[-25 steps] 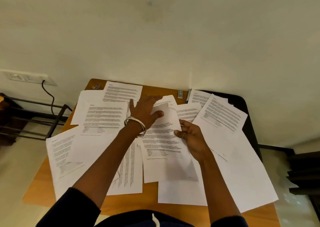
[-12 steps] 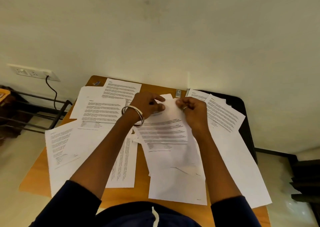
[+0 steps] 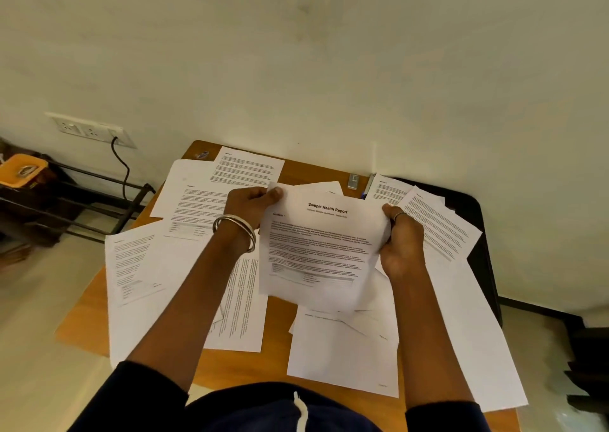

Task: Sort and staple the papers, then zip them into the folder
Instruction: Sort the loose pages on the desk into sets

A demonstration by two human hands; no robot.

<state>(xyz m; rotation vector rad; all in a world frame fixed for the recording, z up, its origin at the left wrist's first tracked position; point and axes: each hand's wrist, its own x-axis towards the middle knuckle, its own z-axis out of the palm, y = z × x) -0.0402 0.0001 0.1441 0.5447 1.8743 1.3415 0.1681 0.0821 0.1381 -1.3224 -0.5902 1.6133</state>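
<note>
I hold a printed sheet headed "Sample Health Report" (image 3: 321,250) up above the desk. My left hand (image 3: 250,205) pinches its top left corner and my right hand (image 3: 400,240) grips its right edge. Several other printed papers (image 3: 194,214) lie scattered over the wooden desk (image 3: 84,316), some face down. A small silver stapler (image 3: 353,181) sits at the back edge by the wall. A black folder (image 3: 474,207) lies under the papers on the right.
A pen (image 3: 367,186) lies next to the stapler. A wall socket with a black cable (image 3: 120,154) is at the left. A dark metal rack (image 3: 82,194) holding an orange-lidded box (image 3: 21,169) stands left of the desk. The wall runs directly behind the desk.
Both hands have lifted the sheet off the pile and raised it toward me; its printed face with the title now shows. The camera view has moved closer.
</note>
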